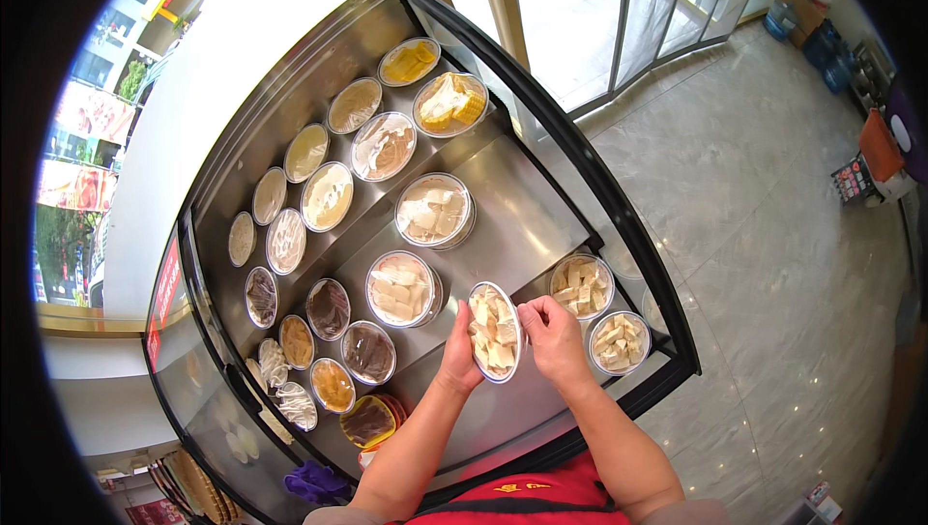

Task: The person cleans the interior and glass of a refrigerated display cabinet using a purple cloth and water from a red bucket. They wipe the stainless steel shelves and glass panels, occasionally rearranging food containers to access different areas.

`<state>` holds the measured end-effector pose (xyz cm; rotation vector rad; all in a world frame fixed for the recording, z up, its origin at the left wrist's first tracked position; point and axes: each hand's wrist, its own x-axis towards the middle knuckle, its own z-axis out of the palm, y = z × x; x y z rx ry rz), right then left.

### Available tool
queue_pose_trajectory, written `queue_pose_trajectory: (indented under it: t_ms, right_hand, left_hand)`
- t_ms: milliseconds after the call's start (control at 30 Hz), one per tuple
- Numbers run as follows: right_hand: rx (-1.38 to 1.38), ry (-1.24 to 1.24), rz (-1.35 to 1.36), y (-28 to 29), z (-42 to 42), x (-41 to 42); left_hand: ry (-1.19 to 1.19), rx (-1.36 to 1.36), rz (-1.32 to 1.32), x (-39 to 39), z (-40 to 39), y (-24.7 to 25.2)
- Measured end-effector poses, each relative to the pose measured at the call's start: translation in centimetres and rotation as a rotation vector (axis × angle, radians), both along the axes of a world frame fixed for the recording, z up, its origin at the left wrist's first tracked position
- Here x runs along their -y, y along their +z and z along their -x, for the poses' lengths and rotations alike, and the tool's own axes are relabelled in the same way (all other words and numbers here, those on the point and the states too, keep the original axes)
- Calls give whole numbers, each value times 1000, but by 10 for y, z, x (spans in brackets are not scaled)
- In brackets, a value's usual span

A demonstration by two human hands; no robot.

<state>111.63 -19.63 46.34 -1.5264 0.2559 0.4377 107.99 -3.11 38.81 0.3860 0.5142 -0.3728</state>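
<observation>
My left hand [460,357] holds the left side of a white plate [496,331], its thumb along the rim. Pale cut chunks, which look like tofu, are heaped on this tilted plate. At the opposite rim, my right hand [555,340] pinches the edge with thumb and fingers; whether it grips plastic film there I cannot tell. Just right of that hand stand two more plates of pale chunks, one farther back [581,284] and one nearer [620,342]. Left of the held plate is a stack of film-covered plates with white slices [399,288]; behind it stands another such stack [435,210].
A stepped steel display case [507,184] surrounds the plates, with a black-framed glass side [573,141] on the right. Film-covered plates include corn [451,104] and dark slices [368,352]. Yellow-rimmed dishes [368,421] and a purple cloth [316,483] lie near the front left.
</observation>
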Motion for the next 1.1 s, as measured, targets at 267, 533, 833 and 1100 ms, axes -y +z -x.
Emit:
queue_pose_trajectory:
  t_ms: [267,533,833,1100]
  right_hand:
    - [244,-66,363,-47,20,26]
    - [688,-324,182,2,9,26]
    - [199,-427,-31,-44,45,14]
    - [-104,-575,455,-114,97,80]
  left_hand:
    - [34,-35,-138,28,-6,10]
    - [142,-82,-285,47,-15,23]
    - [132,-160,-551,64,6,6]
    - [141,-274,-540,131,4,-53]
